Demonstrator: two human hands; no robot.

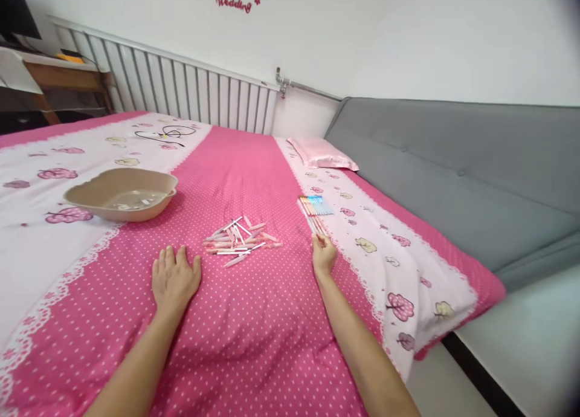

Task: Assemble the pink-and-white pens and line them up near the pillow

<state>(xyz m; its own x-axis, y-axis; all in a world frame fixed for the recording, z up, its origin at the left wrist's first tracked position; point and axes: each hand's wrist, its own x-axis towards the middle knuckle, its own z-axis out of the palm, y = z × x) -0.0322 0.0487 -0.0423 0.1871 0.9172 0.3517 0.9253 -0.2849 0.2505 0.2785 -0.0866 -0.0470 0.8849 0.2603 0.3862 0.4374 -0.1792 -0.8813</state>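
My left hand (176, 278) lies flat on the pink dotted bedspread, fingers spread, holding nothing. To its right is a loose pile of slim pens (240, 242), pink, white and pale purple, lying across one another. Over on the right, my right hand (324, 255) has its fingers pinched at the near end of a few pinkish-white pens (318, 225) laid side by side. It appears to grip one pen, though the fingers partly hide it. Just beyond them lies a neat row of pens (316, 205), orange at the left and blue at the right.
A beige plastic basin (122, 208) with small pale pieces inside sits at the left. Behind it is a black cable (165, 134). A pink pillow (322, 154) lies near the grey headboard (435, 175). A white radiator (181, 81) lines the far wall.
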